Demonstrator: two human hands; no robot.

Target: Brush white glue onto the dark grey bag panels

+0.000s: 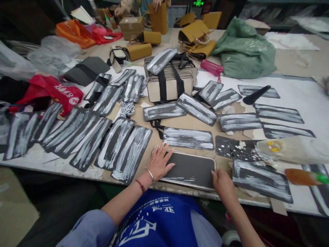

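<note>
Right in front of me a dark rectangular panel (191, 169) with rounded corners and a pale edge lies at the table's front, with a few white streaks along its near side. My left hand (161, 161) rests flat on its left end, fingers spread. At its right end, my right hand (221, 179) pinches the edge between thumb and curled fingers. Just behind is a dark panel smeared with white (188, 138). More smeared panels lie left (132, 154) and right (262, 179) of my hands.
A strapped stack of boards (171, 82) stands mid-table, with mustard bags (196, 32) and a green sack (244, 49) behind. At right are a black-handled tool (257, 95), a cloudy container (295, 148) and an orange-brown bottle (302, 176). Another person's hands (156, 4) show at the back.
</note>
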